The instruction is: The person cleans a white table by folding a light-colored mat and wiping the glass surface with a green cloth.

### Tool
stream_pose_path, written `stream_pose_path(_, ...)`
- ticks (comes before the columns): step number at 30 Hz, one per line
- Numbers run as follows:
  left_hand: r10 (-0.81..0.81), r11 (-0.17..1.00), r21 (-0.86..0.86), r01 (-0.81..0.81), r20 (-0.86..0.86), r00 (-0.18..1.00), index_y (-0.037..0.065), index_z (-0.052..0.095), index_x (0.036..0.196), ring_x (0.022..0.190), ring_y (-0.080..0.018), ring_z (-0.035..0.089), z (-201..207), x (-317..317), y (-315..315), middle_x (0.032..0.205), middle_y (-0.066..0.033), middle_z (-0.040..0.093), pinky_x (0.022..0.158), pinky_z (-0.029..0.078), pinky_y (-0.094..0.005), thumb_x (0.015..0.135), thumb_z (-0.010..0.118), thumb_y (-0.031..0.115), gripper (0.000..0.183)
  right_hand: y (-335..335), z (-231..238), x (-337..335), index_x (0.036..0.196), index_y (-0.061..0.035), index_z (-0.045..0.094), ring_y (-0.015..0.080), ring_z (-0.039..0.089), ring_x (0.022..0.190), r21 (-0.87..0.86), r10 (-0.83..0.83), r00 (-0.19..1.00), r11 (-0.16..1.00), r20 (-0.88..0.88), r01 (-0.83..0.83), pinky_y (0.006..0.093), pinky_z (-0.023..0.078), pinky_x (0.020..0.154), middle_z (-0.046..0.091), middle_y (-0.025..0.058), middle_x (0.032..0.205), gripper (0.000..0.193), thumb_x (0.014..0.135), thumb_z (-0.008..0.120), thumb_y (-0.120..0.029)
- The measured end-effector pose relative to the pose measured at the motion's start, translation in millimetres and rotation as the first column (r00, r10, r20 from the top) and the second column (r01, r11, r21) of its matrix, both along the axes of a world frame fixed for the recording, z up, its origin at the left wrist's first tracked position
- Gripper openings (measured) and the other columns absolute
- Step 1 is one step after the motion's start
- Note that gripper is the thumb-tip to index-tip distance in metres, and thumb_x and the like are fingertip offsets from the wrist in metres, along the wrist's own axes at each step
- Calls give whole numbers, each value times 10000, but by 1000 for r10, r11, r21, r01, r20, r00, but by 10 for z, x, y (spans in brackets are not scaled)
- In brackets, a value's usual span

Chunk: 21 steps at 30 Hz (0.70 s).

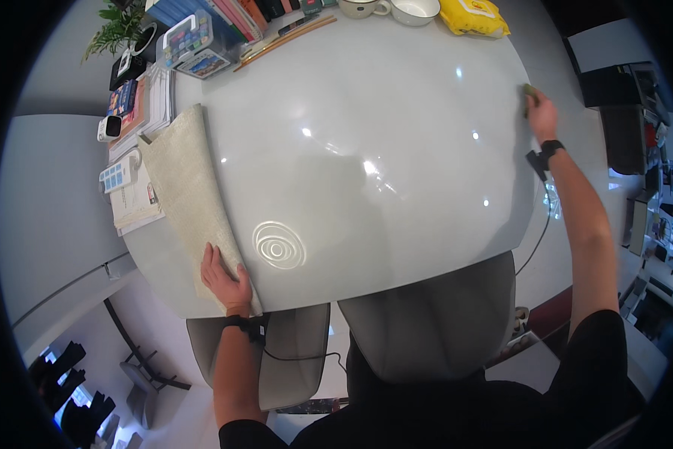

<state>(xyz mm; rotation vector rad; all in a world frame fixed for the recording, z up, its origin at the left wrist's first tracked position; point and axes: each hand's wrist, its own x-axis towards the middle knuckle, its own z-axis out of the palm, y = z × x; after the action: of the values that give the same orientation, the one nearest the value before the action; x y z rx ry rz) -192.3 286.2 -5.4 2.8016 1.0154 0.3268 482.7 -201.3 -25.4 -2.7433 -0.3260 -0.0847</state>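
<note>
My left hand lies flat on a folded beige woven mat along the left side of the glossy white table. Its fingers are stretched out and grip nothing. At the table's right edge, my right hand is closed round a small olive-green pad; only part of the pad shows, and whether it is sponge or cloth I cannot tell. Between my hands, near the left one, curved rings show on the tabletop.
A yellow soft pack, a white bowl and a mug stand at the far edge. Thin sticks lie beside a clear box of markers. Papers and a power strip lie left; grey chairs sit in front.
</note>
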Motion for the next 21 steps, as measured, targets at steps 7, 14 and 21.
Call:
stream_pose_path(7,-19,999,-29,20,16,1000,0,479,1502,1468,-396,413,-148,146,-62,1601,-210,460,1236,233,-533,864,639,213,692,2008,93,-1983,1238,-147,690,291,652,874,-23,817,545,558,187,-829,417,541,816,633,91,931,374,893,612,-27)
stream_pose_path(14,-39,999,-35,40,34,999,-5,473,1506,1470,-396,414,-150,164,-90,1604,-217,457,1229,240,-533,890,627,226,675,1488,69,-1148,1261,-124,717,374,671,948,45,436,895,896,96,-442,476,563,839,702,139,1039,349,925,649,-59)
stream_pose_path(21,-36,999,-14,36,26,999,4,469,1510,1469,-397,415,-161,152,-80,1608,-211,455,1228,240,-539,902,623,245,671,1393,18,-1233,1266,-83,703,397,662,951,158,393,913,900,109,-406,479,563,848,690,172,1053,339,936,632,-50)
